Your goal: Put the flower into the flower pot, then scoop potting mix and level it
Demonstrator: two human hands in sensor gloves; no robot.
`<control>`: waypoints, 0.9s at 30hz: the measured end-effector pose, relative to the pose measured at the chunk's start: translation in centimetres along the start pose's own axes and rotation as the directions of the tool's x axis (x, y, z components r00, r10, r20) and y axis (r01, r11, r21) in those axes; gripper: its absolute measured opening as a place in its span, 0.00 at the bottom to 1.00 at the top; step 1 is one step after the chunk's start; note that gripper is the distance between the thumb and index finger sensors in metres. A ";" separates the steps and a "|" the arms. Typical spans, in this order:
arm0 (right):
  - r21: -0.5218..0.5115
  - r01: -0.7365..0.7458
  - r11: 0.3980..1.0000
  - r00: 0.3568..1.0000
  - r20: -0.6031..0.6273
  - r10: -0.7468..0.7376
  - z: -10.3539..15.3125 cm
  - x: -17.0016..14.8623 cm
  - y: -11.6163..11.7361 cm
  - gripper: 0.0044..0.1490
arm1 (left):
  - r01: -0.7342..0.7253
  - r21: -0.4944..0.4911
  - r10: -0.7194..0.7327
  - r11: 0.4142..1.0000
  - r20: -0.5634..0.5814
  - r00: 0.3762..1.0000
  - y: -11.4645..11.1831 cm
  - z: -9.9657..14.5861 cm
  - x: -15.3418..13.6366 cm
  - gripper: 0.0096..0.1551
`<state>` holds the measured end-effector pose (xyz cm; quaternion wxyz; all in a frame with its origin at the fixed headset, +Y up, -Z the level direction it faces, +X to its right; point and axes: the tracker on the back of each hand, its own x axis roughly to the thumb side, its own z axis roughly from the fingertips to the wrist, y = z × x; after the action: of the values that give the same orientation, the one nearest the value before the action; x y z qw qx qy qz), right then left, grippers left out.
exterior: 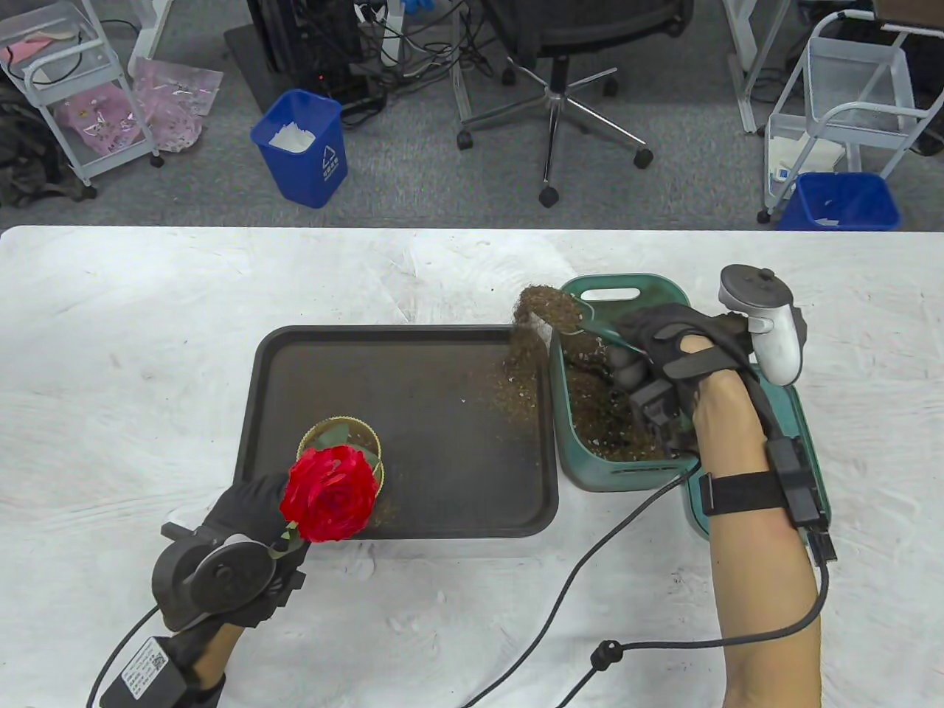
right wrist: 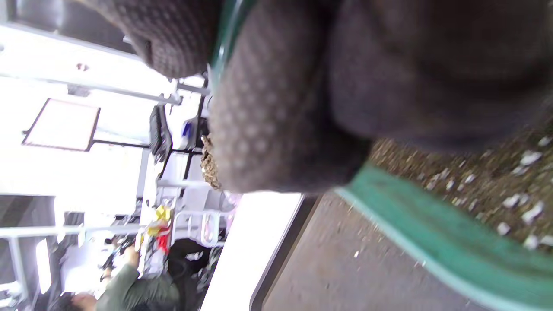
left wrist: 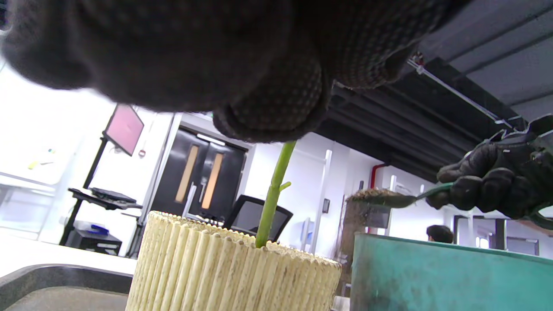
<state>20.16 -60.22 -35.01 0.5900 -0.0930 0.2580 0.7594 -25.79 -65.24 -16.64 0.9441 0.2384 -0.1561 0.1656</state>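
**Table view: loaded scoop above the bin, rose held in its pot**

Table view showed a ribbed, cream flower pot (exterior: 341, 436) on a smooth dark tray (exterior: 413, 354), a red fabric flower (exterior: 330, 493) standing in it. The left hand (exterior: 243, 527) pinched its green stem. The right hand (exterior: 667, 354) gripped a green scoop (exterior: 571, 313) heaped with crumbly brown potting mix (exterior: 549, 306), spilling beside the green bin (exterior: 590, 457).

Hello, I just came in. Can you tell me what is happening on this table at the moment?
A person is potting an artificial red flower. The left hand holds its stem upright in a pale ribbed pot, which stands on a dark tray. The right hand grips a green scoop heaped with potting mix, raised over the green bin. Some mix is spilling off onto the tray. No mix is seen reaching the pot yet.
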 end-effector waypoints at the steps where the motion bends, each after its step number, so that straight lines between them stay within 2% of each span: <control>1: 0.019 -0.009 1.000 1.000 0.012 0.009 0.0 0.4 0.7 0.32 | 0.000 0.000 0.000 1.000 -0.001 1.000 0.0 0.0 0.0 0.24; 8: 0.171 -0.121 0.978 0.989 0.105 0.104 -0.5 2.5 8.1 0.32 | -0.002 0.002 0.002 1.000 -0.010 1.000 0.1 0.0 -0.1 0.24; 15: 0.292 -0.262 0.920 0.964 0.124 0.235 -1.9 1.9 15.3 0.32 | -0.007 0.003 0.007 1.000 -0.015 1.000 0.1 -0.1 -0.3 0.24; 22: 0.318 -0.397 0.861 0.918 0.125 0.377 -3.3 1.3 20.3 0.32 | -0.004 0.001 0.004 1.000 -0.016 1.000 0.2 -0.1 -0.4 0.24; 26: 0.292 -0.479 0.828 0.877 0.136 0.460 -3.4 1.2 22.3 0.32 | -0.002 0.001 0.002 1.000 -0.011 1.000 0.2 -0.1 -0.3 0.24; 27: 0.261 -0.528 0.808 0.849 0.157 0.504 -3.2 1.3 22.8 0.32 | -0.001 0.001 0.001 1.000 -0.009 1.000 0.2 -0.1 -0.3 0.24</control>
<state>-2.21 -64.64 -31.91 0.3783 0.0999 0.3598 0.8470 -26.14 -65.14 -16.77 0.9447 0.2378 -0.1516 0.1672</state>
